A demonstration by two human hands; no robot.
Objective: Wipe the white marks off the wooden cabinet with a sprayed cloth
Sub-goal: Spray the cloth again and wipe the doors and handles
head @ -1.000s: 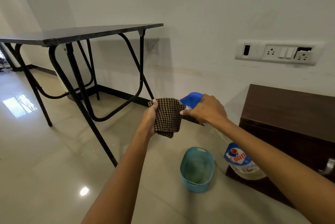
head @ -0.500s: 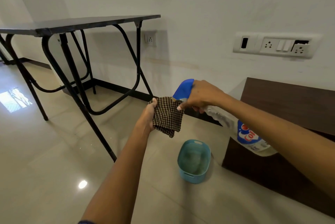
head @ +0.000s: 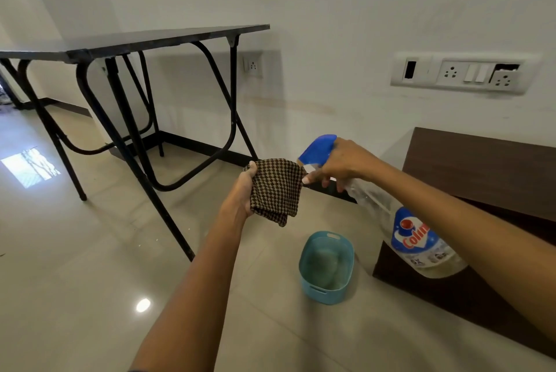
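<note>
My left hand [head: 242, 191] holds up a folded brown-and-black checked cloth [head: 276, 189] in front of me. My right hand [head: 343, 165] grips the neck of a clear spray bottle [head: 421, 245] with a blue trigger head [head: 319, 149] and a blue label. The nozzle sits right at the cloth's upper right edge, with a finger on the trigger. The dark wooden cabinet [head: 487, 167] stands at the right against the wall, partly behind my right arm. No white marks show on it from here.
A small teal plastic tub [head: 326, 266] sits on the glossy tiled floor [head: 90, 266] below the cloth. A black folding table [head: 135, 43] with metal legs stands to the left. A switch and socket panel [head: 460, 73] is on the white wall above the cabinet.
The bottle has tipped from hanging upright to lying along my right forearm, its blue head raised to the cloth's top edge. The cloth stays held up in my left hand.
</note>
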